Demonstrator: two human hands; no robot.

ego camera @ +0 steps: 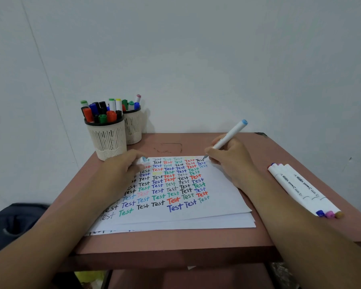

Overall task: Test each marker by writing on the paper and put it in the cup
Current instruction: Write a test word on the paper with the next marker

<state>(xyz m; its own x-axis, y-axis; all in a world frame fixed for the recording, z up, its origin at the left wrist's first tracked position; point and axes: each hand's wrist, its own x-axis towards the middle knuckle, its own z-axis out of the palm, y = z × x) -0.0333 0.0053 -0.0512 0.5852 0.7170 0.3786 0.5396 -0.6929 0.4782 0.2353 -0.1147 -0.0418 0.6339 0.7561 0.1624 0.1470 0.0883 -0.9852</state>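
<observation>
Right hand (230, 161) pinching light-blue marker (227, 138) in a writing grip, tip down at the top right corner of the paper (223, 197), ready to test. Left hand (125, 165) curled round the marker's cap (141, 160) while pinning the sheet steady. Front cup (107, 140) and rear cup (133, 128) crammed with capped markers; three untested markers (302, 189) lying on the table (175, 243) to the right.

"Test" is written again and again in rows on the top sheet of paper (217, 184), in black, red, blue, green, teal, pink and yellow ink. Small dark print is seen along the barrels of the three white markers (300, 187) lying at the right; it cannot be read.
</observation>
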